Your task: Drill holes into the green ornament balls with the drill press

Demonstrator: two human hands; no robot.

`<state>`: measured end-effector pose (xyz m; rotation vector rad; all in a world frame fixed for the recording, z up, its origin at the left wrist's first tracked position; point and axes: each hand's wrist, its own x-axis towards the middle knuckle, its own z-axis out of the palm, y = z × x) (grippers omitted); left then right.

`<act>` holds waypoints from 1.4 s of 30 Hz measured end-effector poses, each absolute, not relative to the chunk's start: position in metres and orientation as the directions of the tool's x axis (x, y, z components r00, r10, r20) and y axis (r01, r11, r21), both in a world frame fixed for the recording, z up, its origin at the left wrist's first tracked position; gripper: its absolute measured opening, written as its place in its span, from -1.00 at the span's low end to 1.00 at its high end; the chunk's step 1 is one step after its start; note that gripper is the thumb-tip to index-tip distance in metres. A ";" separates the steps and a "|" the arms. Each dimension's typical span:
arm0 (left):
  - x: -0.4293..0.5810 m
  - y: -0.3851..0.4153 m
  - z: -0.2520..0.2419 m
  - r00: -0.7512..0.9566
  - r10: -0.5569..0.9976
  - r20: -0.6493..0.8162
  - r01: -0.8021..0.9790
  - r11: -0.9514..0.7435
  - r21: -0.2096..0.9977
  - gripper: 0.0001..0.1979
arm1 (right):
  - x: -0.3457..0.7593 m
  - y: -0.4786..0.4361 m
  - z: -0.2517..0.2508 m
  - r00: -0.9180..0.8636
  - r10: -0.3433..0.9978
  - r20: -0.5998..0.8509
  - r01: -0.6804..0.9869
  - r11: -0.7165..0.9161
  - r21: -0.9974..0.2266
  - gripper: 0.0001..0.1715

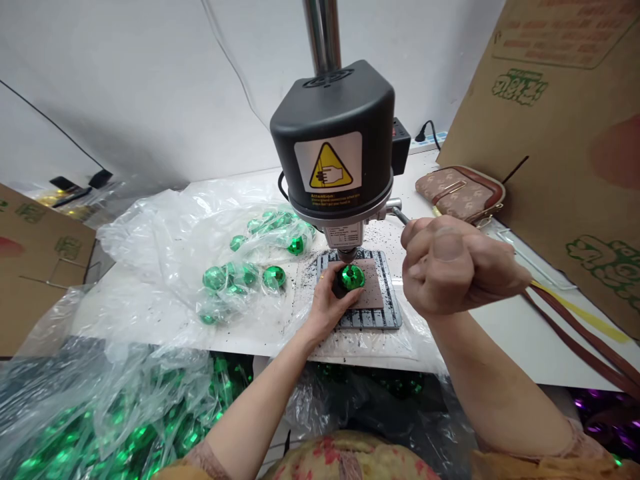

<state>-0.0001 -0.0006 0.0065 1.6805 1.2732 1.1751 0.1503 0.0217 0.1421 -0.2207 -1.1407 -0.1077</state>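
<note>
A shiny green faceted ball [353, 277] sits under the chuck of a black bench drill press [333, 140]. My left hand [330, 300] is closed around the ball's left and near side, thumb and fingers holding it on a brown board [373, 287]. That board lies on the slotted grey metal base [393, 313]. My right hand [450, 267] is wrapped in a fist round the press's metal feed lever [400, 215], whose outer end is hidden in the fist. Dark shavings are scattered round the base.
Several green balls [274, 277] lie left in clear plastic bags [150, 220] on the white table [240, 340]. More green balls [140, 437] fill bags below the front edge. At right are a patterned purse [457, 192] and a large cardboard box [565, 147]; another box [40, 267] stands left.
</note>
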 end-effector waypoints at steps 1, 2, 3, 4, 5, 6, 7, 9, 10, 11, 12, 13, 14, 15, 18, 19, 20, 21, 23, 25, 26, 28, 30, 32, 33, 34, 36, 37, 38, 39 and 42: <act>0.000 -0.001 0.006 0.102 0.965 0.241 0.317 -0.261 0.912 -0.44 | 0.151 0.021 0.141 0.411 0.035 0.911 0.196 0.973 -0.126 -0.42; 0.000 -0.001 0.006 0.102 0.965 0.240 0.318 -0.260 0.912 -0.44 | 0.151 0.021 0.141 0.410 0.040 0.911 0.196 0.972 -0.131 -0.43; 0.000 0.000 0.006 0.099 0.966 0.238 0.320 -0.257 0.912 -0.44 | 0.151 0.021 0.140 0.412 0.042 0.910 0.198 0.971 -0.134 -0.43; 0.000 0.000 0.006 0.096 0.967 0.236 0.319 -0.255 0.913 -0.44 | 0.151 0.021 0.139 0.411 0.038 0.911 0.203 0.970 -0.132 -0.43; 0.000 0.000 0.006 0.095 0.967 0.236 0.317 -0.254 0.914 -0.44 | 0.151 0.022 0.138 0.413 0.029 0.910 0.209 0.970 -0.126 -0.43; 0.000 0.000 0.006 0.093 0.967 0.239 0.315 -0.256 0.914 -0.45 | 0.151 0.023 0.137 0.413 0.016 0.911 0.216 0.970 -0.114 -0.43; 0.000 0.000 0.006 0.093 0.966 0.243 0.314 -0.260 0.913 -0.45 | 0.151 0.024 0.136 0.408 0.001 0.913 0.222 0.970 -0.100 -0.43; 0.000 -0.001 0.006 0.094 0.964 0.250 0.313 -0.267 0.911 -0.46 | 0.152 0.027 0.134 0.400 -0.029 0.916 0.230 0.971 -0.070 -0.44; 0.001 -0.001 0.006 0.090 0.964 0.251 0.316 -0.267 0.910 -0.46 | 0.153 0.028 0.133 0.395 -0.038 0.918 0.228 0.972 -0.058 -0.45; 0.001 -0.001 0.007 0.085 0.964 0.251 0.318 -0.264 0.910 -0.47 | 0.153 0.029 0.133 0.390 -0.038 0.920 0.223 0.973 -0.054 -0.45; 0.001 -0.001 0.007 0.078 0.965 0.250 0.319 -0.262 0.911 -0.47 | 0.154 0.029 0.132 0.383 -0.036 0.923 0.217 0.975 -0.052 -0.46; 0.001 -0.001 0.007 0.073 0.965 0.251 0.320 -0.261 0.911 -0.47 | 0.154 0.030 0.132 0.379 -0.034 0.925 0.211 0.976 -0.051 -0.46; 0.001 -0.001 0.007 0.071 0.965 0.253 0.320 -0.262 0.910 -0.47 | 0.155 0.030 0.131 0.374 -0.030 0.927 0.203 0.978 -0.050 -0.47; 0.001 -0.001 0.007 0.074 0.964 0.256 0.320 -0.266 0.909 -0.47 | 0.155 0.030 0.131 0.369 -0.027 0.929 0.196 0.979 -0.049 -0.48; 0.001 -0.001 0.007 0.082 0.962 0.259 0.328 -0.272 0.905 -0.47 | 0.156 0.030 0.126 0.361 -0.051 0.931 0.170 0.985 -0.011 -0.49; 0.000 -0.002 0.007 0.081 0.963 0.258 0.331 -0.270 0.904 -0.48 | 0.157 0.030 0.125 0.350 -0.054 0.935 0.159 0.987 -0.002 -0.49; 0.000 -0.002 0.007 0.079 0.963 0.259 0.330 -0.270 0.905 -0.47 | 0.157 0.029 0.123 0.337 -0.053 0.940 0.149 0.989 0.003 -0.49; 0.000 -0.002 0.006 0.080 0.962 0.261 0.325 -0.273 0.906 -0.47 | 0.157 0.028 0.122 0.327 -0.050 0.944 0.143 0.990 0.002 -0.50; 0.000 -0.002 0.006 0.090 0.960 0.266 0.312 -0.281 0.908 -0.47 | 0.156 0.024 0.124 0.321 -0.033 0.947 0.139 0.990 -0.013 -0.48; 0.000 -0.001 0.006 0.090 0.960 0.265 0.322 -0.279 0.905 -0.47 | 0.152 0.020 0.133 0.370 0.010 0.929 0.153 0.986 -0.072 -0.45; 0.001 0.000 0.006 0.079 0.961 0.264 0.341 -0.275 0.899 -0.48 | 0.150 0.019 0.140 0.411 0.054 0.910 0.162 0.978 -0.132 -0.43; 0.002 0.000 0.009 0.043 0.959 0.279 0.390 -0.273 0.879 -0.48 | 0.146 0.016 0.158 0.484 0.209 0.850 0.171 0.930 -0.326 -0.43; 0.003 -0.006 0.011 -0.006 0.946 0.323 0.444 -0.287 0.849 -0.50 | 0.144 0.015 0.175 0.513 0.288 0.808 0.098 0.916 -0.389 -0.41; 0.003 -0.020 0.011 -0.082 0.898 0.432 0.520 -0.331 0.788 -0.53 | 0.144 0.016 0.188 0.497 0.337 0.799 0.047 0.910 -0.413 -0.42; 0.002 -0.031 0.009 -0.095 0.857 0.506 0.556 -0.376 0.741 -0.53 | 0.144 0.017 0.192 0.489 0.341 0.803 0.037 0.911 -0.410 -0.43; 0.001 -0.044 0.006 -0.070 0.809 0.583 0.580 -0.442 0.684 -0.50 | 0.145 0.018 0.195 0.482 0.343 0.806 0.037 0.911 -0.410 -0.44; 0.000 -0.072 -0.006 0.133 0.706 0.695 0.563 -0.631 0.533 -0.43 | 0.146 0.020 0.196 0.478 0.339 0.810 0.035 0.914 -0.404 -0.43; 0.001 -0.087 -0.014 0.306 0.646 0.699 0.512 -0.731 0.451 -0.43 | 0.147 0.020 0.195 0.476 0.342 0.810 0.034 0.913 -0.406 -0.42; 0.002 -0.100 -0.022 0.494 0.574 0.653 0.451 -0.811 0.372 -0.49 | 0.147 0.020 0.194 0.476 0.343 0.810 0.037 0.912 -0.408 -0.42; 0.005 -0.111 -0.030 0.659 0.504 0.559 0.396 -0.864 0.312 -0.57 | 0.147 0.021 0.193 0.474 0.339 0.813 0.046 0.912 -0.407 -0.42; 0.013 -0.130 -0.046 0.884 0.429 0.187 0.370 -0.886 0.280 -0.60 | 0.146 0.021 0.191 0.480 0.307 0.822 0.064 0.922 -0.382 -0.42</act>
